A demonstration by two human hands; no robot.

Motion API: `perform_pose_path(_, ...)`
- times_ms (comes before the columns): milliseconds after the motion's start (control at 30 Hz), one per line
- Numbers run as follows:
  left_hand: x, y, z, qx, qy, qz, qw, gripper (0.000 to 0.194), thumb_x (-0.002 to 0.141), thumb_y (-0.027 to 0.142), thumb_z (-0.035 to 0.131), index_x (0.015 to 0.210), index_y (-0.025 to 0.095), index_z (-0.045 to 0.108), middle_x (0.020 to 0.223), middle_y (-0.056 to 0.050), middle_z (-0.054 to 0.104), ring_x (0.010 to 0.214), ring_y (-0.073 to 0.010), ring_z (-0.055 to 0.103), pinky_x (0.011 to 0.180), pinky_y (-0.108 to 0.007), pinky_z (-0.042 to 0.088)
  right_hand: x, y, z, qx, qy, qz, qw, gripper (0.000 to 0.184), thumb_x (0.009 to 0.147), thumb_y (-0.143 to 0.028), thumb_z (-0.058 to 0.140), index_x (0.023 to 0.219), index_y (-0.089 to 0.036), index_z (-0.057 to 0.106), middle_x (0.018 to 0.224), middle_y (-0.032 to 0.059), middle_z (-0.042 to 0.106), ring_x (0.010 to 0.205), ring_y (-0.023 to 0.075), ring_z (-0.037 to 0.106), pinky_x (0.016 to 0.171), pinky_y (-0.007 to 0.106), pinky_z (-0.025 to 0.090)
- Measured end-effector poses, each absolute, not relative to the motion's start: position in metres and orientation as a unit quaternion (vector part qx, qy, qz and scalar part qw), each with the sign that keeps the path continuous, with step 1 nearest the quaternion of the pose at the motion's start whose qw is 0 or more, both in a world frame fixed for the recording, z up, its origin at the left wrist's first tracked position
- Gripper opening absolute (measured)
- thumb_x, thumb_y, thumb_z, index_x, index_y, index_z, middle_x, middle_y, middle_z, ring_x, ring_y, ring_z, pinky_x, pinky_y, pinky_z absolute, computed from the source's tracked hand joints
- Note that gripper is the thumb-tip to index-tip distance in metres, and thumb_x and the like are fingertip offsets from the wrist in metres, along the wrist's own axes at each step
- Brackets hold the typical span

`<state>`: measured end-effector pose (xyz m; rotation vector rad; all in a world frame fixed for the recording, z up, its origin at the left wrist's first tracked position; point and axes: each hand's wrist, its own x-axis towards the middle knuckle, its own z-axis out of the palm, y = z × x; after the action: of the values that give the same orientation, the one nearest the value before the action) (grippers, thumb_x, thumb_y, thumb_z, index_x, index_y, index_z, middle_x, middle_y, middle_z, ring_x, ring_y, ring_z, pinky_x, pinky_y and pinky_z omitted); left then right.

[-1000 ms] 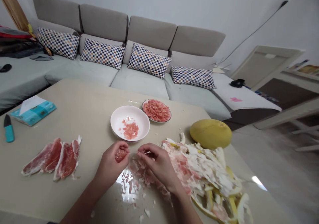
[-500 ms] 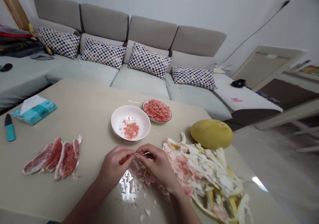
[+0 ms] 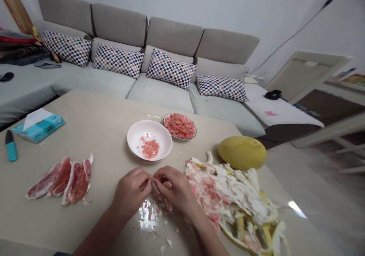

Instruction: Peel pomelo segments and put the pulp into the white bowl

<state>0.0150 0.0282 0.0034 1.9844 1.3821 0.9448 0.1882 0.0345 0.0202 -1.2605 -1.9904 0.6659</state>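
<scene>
My left hand (image 3: 132, 187) and my right hand (image 3: 173, 187) meet fingertip to fingertip just below a white bowl (image 3: 134, 149). Both are closed in a pinch on a small piece of pomelo, mostly hidden by the fingers. Pink pomelo pulp (image 3: 150, 149) in small bits lies inside the bowl. Under and between my hands, scraps of pink membrane (image 3: 159, 201) are scattered on the table. Two peeled pomelo segments (image 3: 81, 178) rest to the left. Right of my right hand spreads a pile of white pith and yellow peel (image 3: 239, 191).
A dark-rimmed plate (image 3: 180, 126) heaped with pulp stands behind the bowl. A whole yellow pomelo (image 3: 242, 152) lies beyond the peel pile. At the left are a blue tissue pack (image 3: 42, 127) and a knife with a teal handle (image 3: 11, 149). A sofa (image 3: 159, 92) borders the table's (image 3: 102, 134) far side.
My fingertips have shifted slightly down and to the left, and a narrow gap shows between the two hands. The bowl, plate and fruit stay where they were.
</scene>
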Motion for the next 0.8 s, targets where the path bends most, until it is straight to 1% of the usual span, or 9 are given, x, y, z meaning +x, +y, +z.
perform_pose_path(300,0.012,0.034,0.009,0.656,0.526,0.429,0.330,0.015,0.080,0.016,0.056,0.073,0.019,0.069,0.073,-0.003,0.064,0.069,-0.0171,0.062,0.064,-0.025,0.045,0.197,0.036,0.027,-0.496,-0.714,0.298,0.394,0.009,0.084,-0.015,0.060,0.079,-0.020,0.066,0.081,0.0036,0.067,0.073,0.0159,0.064,0.065,0.025,0.053)
perform_pose_path(400,0.013,0.034,0.006,0.650,0.527,0.407,0.368,0.017,0.082,0.021,0.056,0.071,0.018,0.068,0.073,-0.003,0.064,0.069,-0.0177,0.062,0.064,-0.026,0.045,0.198,0.054,0.030,-0.483,-0.699,0.307,0.429,0.008,0.084,-0.017,0.061,0.084,-0.020,0.068,0.089,0.0053,0.068,0.081,0.0171,0.065,0.071,0.027,0.056)
perform_pose_path(500,0.018,0.034,0.001,0.650,0.514,0.385,0.406,0.019,0.083,0.024,0.056,0.069,0.018,0.067,0.073,-0.003,0.065,0.072,-0.0183,0.061,0.067,-0.027,0.044,0.195,0.084,0.033,-0.464,-0.706,0.282,0.455,0.014,0.086,-0.018,0.057,0.090,-0.021,0.070,0.100,0.0067,0.068,0.094,0.0189,0.066,0.080,0.030,0.057)
perform_pose_path(567,0.021,0.033,-0.004,0.629,0.502,0.378,0.457,0.012,0.081,0.021,0.058,0.082,0.019,0.069,0.077,-0.002,0.066,0.075,-0.0182,0.062,0.070,-0.027,0.045,0.195,0.100,0.034,-0.461,-0.726,0.247,0.447,0.022,0.086,-0.016,0.054,0.100,-0.022,0.070,0.110,0.0078,0.069,0.104,0.0210,0.064,0.088,0.035,0.055)
perform_pose_path(633,0.024,0.032,-0.008,0.586,0.493,0.368,0.527,0.022,0.078,0.019,0.060,0.099,0.020,0.066,0.079,-0.001,0.066,0.070,-0.0169,0.061,0.065,-0.026,0.045,0.196,0.104,0.035,-0.474,-0.737,0.195,0.440,0.025,0.087,-0.016,0.054,0.104,-0.023,0.070,0.119,0.0089,0.067,0.113,0.0237,0.061,0.099,0.041,0.048)
perform_pose_path(667,0.024,0.031,-0.009,0.562,0.487,0.366,0.559,0.024,0.078,0.021,0.061,0.102,0.019,0.063,0.079,0.000,0.065,0.067,-0.0162,0.061,0.061,-0.025,0.044,0.198,0.101,0.034,-0.481,-0.736,0.181,0.441,0.024,0.088,-0.017,0.054,0.105,-0.023,0.071,0.120,0.0093,0.067,0.114,0.0244,0.060,0.100,0.041,0.047)
perform_pose_path(700,0.025,0.031,-0.009,0.542,0.478,0.369,0.584,0.021,0.080,0.025,0.061,0.100,0.019,0.062,0.079,0.000,0.064,0.066,-0.0159,0.060,0.059,-0.024,0.044,0.200,0.094,0.034,-0.489,-0.731,0.182,0.440,0.022,0.090,-0.020,0.054,0.104,-0.023,0.071,0.118,0.0095,0.068,0.111,0.0242,0.062,0.097,0.039,0.048)
perform_pose_path(733,0.024,0.030,-0.009,0.528,0.467,0.376,0.602,0.017,0.082,0.030,0.060,0.095,0.018,0.062,0.079,-0.001,0.064,0.067,-0.0162,0.060,0.060,-0.024,0.044,0.202,0.084,0.033,-0.496,-0.724,0.206,0.433,0.020,0.092,-0.024,0.054,0.102,-0.022,0.071,0.109,0.0089,0.070,0.102,0.0228,0.065,0.088,0.035,0.052)
perform_pose_path(800,0.023,0.030,-0.006,0.507,0.444,0.400,0.621,0.024,0.088,0.039,0.056,0.087,0.017,0.065,0.083,-0.004,0.066,0.077,-0.0183,0.062,0.069,-0.026,0.047,0.205,0.062,0.029,-0.519,-0.706,0.275,0.395,0.022,0.094,-0.031,0.053,0.093,-0.021,0.072,0.093,0.0067,0.073,0.086,0.0206,0.067,0.075,0.030,0.053)
